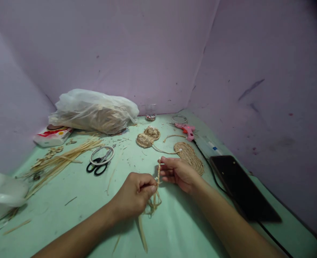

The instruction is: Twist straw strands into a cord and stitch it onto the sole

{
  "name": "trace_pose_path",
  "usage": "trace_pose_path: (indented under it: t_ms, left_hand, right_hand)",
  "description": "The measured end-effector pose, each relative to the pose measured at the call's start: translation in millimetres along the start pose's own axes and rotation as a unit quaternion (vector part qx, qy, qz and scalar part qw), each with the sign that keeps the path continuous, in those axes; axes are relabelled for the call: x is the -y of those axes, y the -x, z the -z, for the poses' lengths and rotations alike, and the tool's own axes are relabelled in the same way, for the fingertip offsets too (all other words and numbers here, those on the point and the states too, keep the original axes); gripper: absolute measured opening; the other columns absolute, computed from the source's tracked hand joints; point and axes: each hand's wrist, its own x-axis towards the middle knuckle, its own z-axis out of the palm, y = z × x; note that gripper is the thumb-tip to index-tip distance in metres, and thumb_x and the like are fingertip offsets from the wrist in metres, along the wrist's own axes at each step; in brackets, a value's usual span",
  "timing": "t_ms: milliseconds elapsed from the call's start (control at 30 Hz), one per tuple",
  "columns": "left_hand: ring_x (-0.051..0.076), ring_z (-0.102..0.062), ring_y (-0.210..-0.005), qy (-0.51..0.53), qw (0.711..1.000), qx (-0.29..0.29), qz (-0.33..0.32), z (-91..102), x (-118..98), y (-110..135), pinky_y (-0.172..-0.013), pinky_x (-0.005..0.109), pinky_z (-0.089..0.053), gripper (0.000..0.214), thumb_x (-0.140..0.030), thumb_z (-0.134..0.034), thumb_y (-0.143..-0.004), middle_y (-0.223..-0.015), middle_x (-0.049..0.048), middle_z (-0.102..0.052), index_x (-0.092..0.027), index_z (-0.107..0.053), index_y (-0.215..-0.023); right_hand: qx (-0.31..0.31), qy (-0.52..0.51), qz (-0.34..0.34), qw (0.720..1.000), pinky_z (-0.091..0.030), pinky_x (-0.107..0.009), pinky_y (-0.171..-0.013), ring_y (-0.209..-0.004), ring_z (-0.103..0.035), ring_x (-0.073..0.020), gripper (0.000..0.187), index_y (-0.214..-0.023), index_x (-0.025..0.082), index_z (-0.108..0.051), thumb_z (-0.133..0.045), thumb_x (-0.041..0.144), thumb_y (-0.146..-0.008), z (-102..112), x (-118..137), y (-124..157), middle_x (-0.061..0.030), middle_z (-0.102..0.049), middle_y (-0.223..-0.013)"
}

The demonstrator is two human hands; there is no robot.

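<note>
My left hand is closed in a pinch on a thin straw braid at the middle of the green table. My right hand pinches the upper end of the same braid with curled fingers. Loose straw ends trail from under my left hand toward the near edge. Just behind my right hand lies a flat coiled straw oval, joined by a cord to a looser straw coil.
Scissors lie left of centre beside a bundle of straw strips. A plastic bag of straw and a red-white pack sit at the back left. A pink glue gun and a black tablet are on the right.
</note>
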Motion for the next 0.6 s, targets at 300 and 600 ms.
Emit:
trace_pose_path:
  t_ms: [300, 600]
  left_hand:
    - [0.007, -0.026, -0.047, -0.007, 0.999, 0.034, 0.029, -6.1, 5.1, -1.5, -0.044, 0.02, -0.021, 0.013, -0.021, -0.045, -0.068, -0.049, -0.0054, -0.031, -0.015, -0.045, -0.057]
    - [0.007, -0.026, -0.046, -0.142, 0.985, 0.094, -0.025, -4.7, 9.3, -3.2, -0.045, 0.021, -0.02, 0.017, -0.011, -0.04, -0.065, -0.047, -0.0054, -0.027, -0.016, -0.036, -0.05]
  right_hand:
    - [0.007, 0.036, 0.028, 0.999, -0.043, -0.014, -0.036, -0.04, -0.049, -0.0051, 0.018, -0.061, 0.012, -0.054, -0.06, 0.025, -0.072, -0.1, -1.5, -2.0, 0.0005, -0.056, -0.054]
    - [-0.023, -0.019, 0.009, 1.0, -0.04, -0.014, -0.031, -0.032, -0.046, -0.0053, 0.024, -0.052, 0.011, -0.051, -0.051, 0.01, -0.076, -4.3, -3.1, -5.0, 0.0011, -0.052, -0.041]
